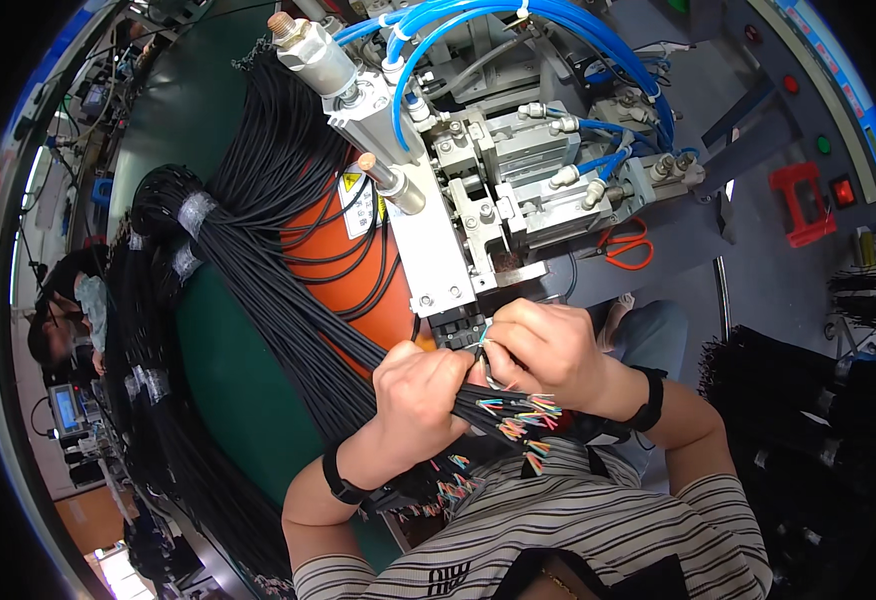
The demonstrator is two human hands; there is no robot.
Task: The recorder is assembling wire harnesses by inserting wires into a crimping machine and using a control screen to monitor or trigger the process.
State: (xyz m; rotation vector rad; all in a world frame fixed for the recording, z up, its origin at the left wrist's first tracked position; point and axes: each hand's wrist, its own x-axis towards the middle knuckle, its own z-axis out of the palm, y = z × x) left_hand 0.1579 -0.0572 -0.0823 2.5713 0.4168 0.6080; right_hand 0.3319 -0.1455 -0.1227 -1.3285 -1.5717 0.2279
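Both my hands meet at the front of a metal pneumatic machine (438,265), just below its black clamp block (458,327). My left hand (418,392) is closed around a black cable close to its end; the fingers hide most of it. With thumb and forefinger, my right hand (543,350) pinches thin coloured wires (484,335) at that end, a blue-green one showing between the hands. A thick bundle of black cables (303,285) passes behind my left hand. Its stripped ends, with multicoloured wires (528,415), fan out below my right hand.
Orange-handled scissors (628,245) lie right of the machine, under blue air hoses (558,15). A green table surface (248,360) carries more cable bundles tied with clear wrap (196,212). Black cables (778,400) hang at the right. Another person (63,310) is at far left.
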